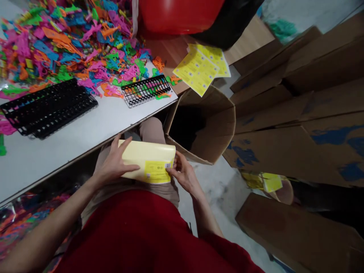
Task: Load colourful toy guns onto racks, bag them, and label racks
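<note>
Over my lap is a pale sticker sheet [143, 153], bent over at its right edge, with a printed yellow label [155, 172] at its lower right. My left hand [115, 161] grips the sheet's left side, thumb across the front and fingers behind the upper edge. At the right edge, my right hand [183, 172] is closed, its thumb on the label beside the barcode; its other fingers are partly hidden behind the sheet. Whether the label's edge is lifted, I cannot tell.
Small colourful plastic toys [93, 45] are heaped on the white table [113, 117]. Black racks [51, 108] lie near its edge. Yellow label sheets [197, 70] overhang an open cardboard box [216, 129]. A red container [182, 15] stands behind; stacked cartons [273, 140] line the right.
</note>
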The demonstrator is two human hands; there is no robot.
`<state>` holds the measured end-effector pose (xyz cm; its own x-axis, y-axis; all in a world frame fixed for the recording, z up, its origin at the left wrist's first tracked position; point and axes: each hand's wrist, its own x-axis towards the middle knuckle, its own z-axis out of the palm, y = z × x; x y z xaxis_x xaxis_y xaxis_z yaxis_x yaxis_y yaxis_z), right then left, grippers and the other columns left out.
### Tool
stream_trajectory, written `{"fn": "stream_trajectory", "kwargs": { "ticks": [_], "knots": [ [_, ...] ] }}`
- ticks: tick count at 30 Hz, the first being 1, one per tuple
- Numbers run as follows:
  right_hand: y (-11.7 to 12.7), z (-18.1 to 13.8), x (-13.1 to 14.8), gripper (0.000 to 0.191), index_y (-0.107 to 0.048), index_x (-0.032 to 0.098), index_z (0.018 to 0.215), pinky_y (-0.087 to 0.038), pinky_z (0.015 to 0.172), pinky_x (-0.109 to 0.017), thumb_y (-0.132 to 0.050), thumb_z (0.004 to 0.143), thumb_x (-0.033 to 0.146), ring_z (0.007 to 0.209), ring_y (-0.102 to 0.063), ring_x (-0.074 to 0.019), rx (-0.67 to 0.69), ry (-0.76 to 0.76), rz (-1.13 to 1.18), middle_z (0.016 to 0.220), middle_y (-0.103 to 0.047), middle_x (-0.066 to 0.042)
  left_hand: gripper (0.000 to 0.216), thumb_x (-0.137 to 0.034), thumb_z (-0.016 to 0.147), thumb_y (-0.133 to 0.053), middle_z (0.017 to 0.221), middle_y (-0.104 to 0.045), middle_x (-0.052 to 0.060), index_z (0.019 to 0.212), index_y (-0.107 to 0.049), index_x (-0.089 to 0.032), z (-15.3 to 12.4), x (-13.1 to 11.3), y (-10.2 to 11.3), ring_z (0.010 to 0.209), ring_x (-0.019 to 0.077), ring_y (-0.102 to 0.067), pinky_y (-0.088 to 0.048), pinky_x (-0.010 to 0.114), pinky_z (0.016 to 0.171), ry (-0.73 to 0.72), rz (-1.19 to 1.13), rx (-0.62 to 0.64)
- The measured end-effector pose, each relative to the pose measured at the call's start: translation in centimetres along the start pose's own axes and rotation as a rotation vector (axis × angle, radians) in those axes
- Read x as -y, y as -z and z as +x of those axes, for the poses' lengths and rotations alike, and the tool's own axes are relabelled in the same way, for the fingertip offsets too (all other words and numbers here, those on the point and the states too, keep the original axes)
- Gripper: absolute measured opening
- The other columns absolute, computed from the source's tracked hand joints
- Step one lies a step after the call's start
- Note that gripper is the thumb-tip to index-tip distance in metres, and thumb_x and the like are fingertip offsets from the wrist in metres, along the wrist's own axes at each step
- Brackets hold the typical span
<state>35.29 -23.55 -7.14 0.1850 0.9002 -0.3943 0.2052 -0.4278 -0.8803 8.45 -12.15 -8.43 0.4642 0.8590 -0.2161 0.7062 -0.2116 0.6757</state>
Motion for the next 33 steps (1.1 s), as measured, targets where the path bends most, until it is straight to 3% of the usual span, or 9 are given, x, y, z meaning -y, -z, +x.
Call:
{"fn": "stream_trajectory", "kwargs": {
  "ticks": [4, 8, 11, 16, 22, 24, 27, 31, 33],
  "knots": [
    [-0.8, -0.4, 2.1, 0.060, -0.049, 0.023, 0.129, -0.051, 0.060, -0.026, -0.072, 0.076, 0.035, 0.066, -0.057, -0.0118, -0.026, 0.090, 0.256, 0.080, -0.059, 0.002, 0.096, -0.062, 0.060, -0.078, 0.160, 0.005, 0.016, 0.140, -0.044, -0.021, -0.3, -1.7, 1.1, 0.143, 0.0486, -0.007, -0.025, 0.062, 0.112, -0.077, 0.227, 0.039],
    [0.2, -0.4, 5.9, 0.055, -0.053, 0.029, 0.127, -0.047, 0.052, -0.023, -0.074, 0.076, 0.037, 0.061, -0.054, -0.0107, 0.054, 0.206, 0.285, 0.079, -0.058, 0.002, 0.101, -0.068, 0.064, -0.072, 0.159, -0.016, 0.015, 0.147, -0.032, -0.026, 0.6, -4.8, 2.0, 0.145, 0.0422, -0.012, -0.011, 0.067, 0.112, -0.289, 0.234, 0.193],
    [0.6, -0.3, 6.7, 0.055, -0.053, 0.031, 0.126, -0.048, 0.052, -0.023, -0.073, 0.076, 0.042, 0.061, -0.054, -0.0112, 0.034, 0.273, 0.278, 0.079, -0.057, 0.002, 0.104, -0.068, 0.065, -0.070, 0.150, -0.038, 0.014, 0.149, -0.025, -0.025, 1.3, -6.6, 2.0, 0.138, 0.0360, -0.032, -0.022, 0.058, 0.112, -0.386, 0.083, 0.350],
    [0.7, 0.4, 4.4, 0.055, -0.051, 0.030, 0.127, -0.055, 0.067, -0.031, -0.067, 0.079, 0.050, 0.076, -0.061, -0.0159, -0.053, 0.285, 0.213, 0.087, -0.061, -0.001, 0.052, -0.045, 0.078, -0.065, 0.114, -0.066, 0.007, 0.124, -0.057, -0.022, 1.7, -6.8, 1.1, 0.100, 0.0248, -0.061, -0.046, 0.038, 0.089, -0.240, 0.022, 0.406],
    [2.3, 0.5, 4.9, 0.035, -0.060, 0.026, 0.118, -0.053, 0.084, -0.041, -0.057, 0.089, 0.044, 0.093, -0.059, -0.0217, -0.302, 0.350, -0.307, 0.102, -0.060, -0.008, 0.011, -0.023, 0.082, -0.057, 0.097, -0.062, 0.008, 0.092, -0.060, -0.018, 2.4, -7.0, -0.5, 0.092, 0.0237, -0.059, -0.044, 0.036, 0.081, -0.306, 0.347, 0.177],
    [2.5, 0.7, 6.0, 0.035, -0.060, 0.027, 0.120, -0.047, 0.096, -0.046, -0.056, 0.089, 0.043, 0.110, -0.054, -0.0257, -0.348, 0.444, -0.514, 0.118, -0.055, -0.010, 0.014, -0.021, 0.083, -0.058, 0.102, -0.058, 0.011, 0.095, -0.058, -0.015, 2.8, -7.6, -1.0, 0.096, 0.0261, -0.057, -0.044, 0.037, 0.082, -0.350, 0.453, 0.157],
    [1.9, 1.5, 6.8, 0.041, -0.055, 0.026, 0.128, -0.031, 0.110, -0.052, -0.055, 0.091, 0.043, 0.123, -0.047, -0.0280, -0.192, 0.548, -0.769, 0.130, -0.053, -0.011, 0.037, -0.032, 0.081, -0.066, 0.117, -0.054, 0.016, 0.109, -0.055, -0.012, 3.4, -8.4, -1.7, 0.108, 0.0308, -0.053, -0.043, 0.040, 0.087, -0.368, 0.501, 0.166],
    [0.4, 3.2, 5.5, 0.041, -0.054, 0.021, 0.129, -0.022, 0.112, -0.056, -0.047, 0.095, 0.043, 0.118, -0.051, -0.0283, 0.034, 0.473, -0.969, 0.125, -0.059, -0.012, 0.089, -0.054, 0.067, -0.077, 0.137, -0.044, 0.023, 0.135, -0.039, -0.011, 4.4, -8.5, -2.2, 0.127, 0.0382, -0.042, -0.036, 0.049, 0.099, -0.363, 0.447, 0.186],
    [0.1, 3.8, 4.5, 0.045, -0.052, 0.020, 0.131, -0.024, 0.110, -0.055, -0.047, 0.094, 0.045, 0.117, -0.051, -0.0286, 0.034, 0.434, -0.974, 0.126, -0.058, -0.013, 0.091, -0.063, 0.070, -0.070, 0.134, -0.049, 0.023, 0.137, -0.038, -0.011, 5.1, -8.2, -2.2, 0.124, 0.0371, -0.046, -0.036, 0.049, 0.099, -0.329, 0.405, 0.198]
  ]
}}
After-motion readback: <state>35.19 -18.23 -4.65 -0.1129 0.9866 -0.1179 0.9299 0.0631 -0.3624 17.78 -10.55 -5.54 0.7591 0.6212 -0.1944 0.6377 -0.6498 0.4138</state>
